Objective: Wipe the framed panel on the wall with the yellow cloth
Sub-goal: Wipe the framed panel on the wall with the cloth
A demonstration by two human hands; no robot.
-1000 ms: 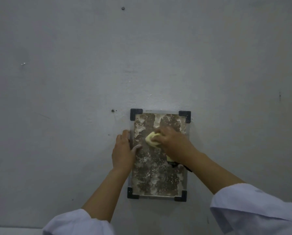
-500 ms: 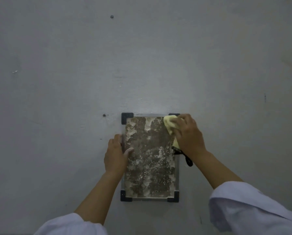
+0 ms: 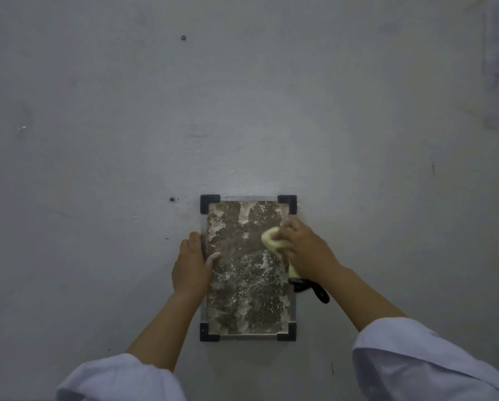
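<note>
The framed panel (image 3: 242,285) hangs upright on the grey wall, a mottled brown and white surface in a thin metal frame with black corner caps. My right hand (image 3: 306,250) is closed on the yellow cloth (image 3: 271,238) and presses it against the panel's upper right part. A black strap hangs from the cloth's lower end below my wrist. My left hand (image 3: 192,266) lies flat against the panel's left edge, thumb resting on the panel's face.
The bare grey wall (image 3: 242,96) surrounds the panel, with a small screw (image 3: 172,199) just left of the top corner and another screw (image 3: 183,37) higher up. White sleeves (image 3: 416,363) cover both forearms at the bottom.
My right hand with the cloth swept from the panel's middle up to the top right corner, then came back down to the upper right part. My left hand stayed on the left edge.
</note>
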